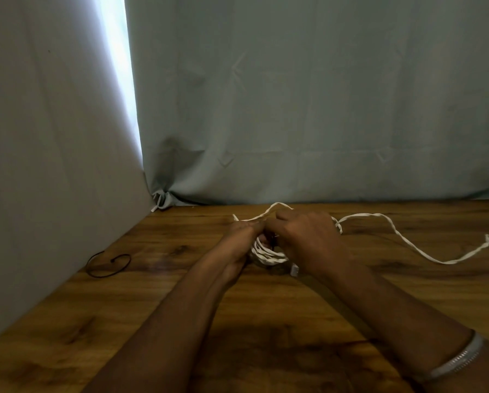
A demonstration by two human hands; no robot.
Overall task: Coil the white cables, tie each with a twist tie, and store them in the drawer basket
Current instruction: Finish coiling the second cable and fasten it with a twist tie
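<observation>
- My left hand (239,234) and my right hand (303,236) meet over the middle of the wooden table (67,321), both curled around a coiled white cable (267,255).
- The left hand's fingers grip the coil from its left side; the right hand's fingers are bent over its top and right side, pinching at the spot where a small dark piece, possibly a twist tie (273,239), shows between my hands. I cannot tell exactly how it is wound.
- A white plug (294,270) sticks out at the near edge of the coil, just under my right wrist.
- A loose white cable (408,239) trails from behind my right hand across the table to the right edge.
- A thin black wire loop (108,265) lies well apart on the left, near the grey curtain (294,95).
- A silver bangle (459,363) sits on my right forearm.
</observation>
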